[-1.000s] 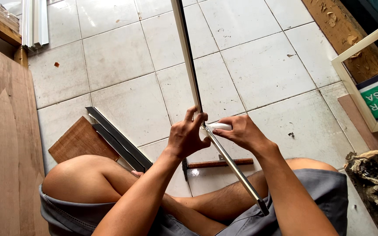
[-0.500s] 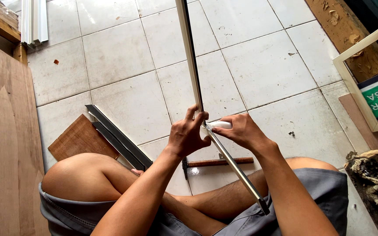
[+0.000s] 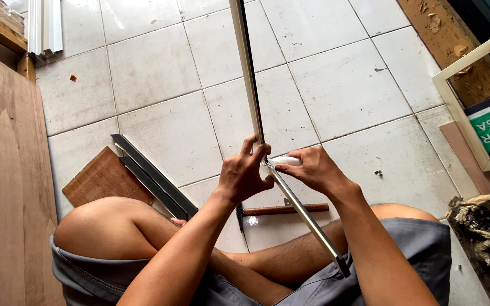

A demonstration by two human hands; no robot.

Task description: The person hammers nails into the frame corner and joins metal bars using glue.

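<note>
Almost nothing has shifted in the last second: my hands sit at the same joint as before, only the view has crept a little, so I judge I am still working the corner where the two strips meet, not yet done with it.

Counting from largest down. One tiled floor [image 3: 160,68]. One big wooden panel [image 3: 1,187] along my left side. One white frame [image 3: 465,113] leaning at the right, with a green sign behind it. Two long metal strips in hand: the pale strip [image 3: 245,62] running away from me up the floor, and the grey strip [image 3: 307,218] slanting down to my right thigh; they meet right between my hands. Two darker bars [image 3: 151,178] lie side by side on the floor by my left knee, one end resting on one brown board [image 3: 103,178]. One bundle of white profiles [image 3: 43,25] at the top left. One hammer [image 3: 282,211] lies under my forearms, between my legs.

My left hand [image 3: 244,177] is closed on the pale strip just at the joint, thumb and fingers pressed together around it. My right hand [image 3: 312,169] pinches a small white piece [image 3: 284,161] against the joint; what that piece is, I cannot tell.
</note>
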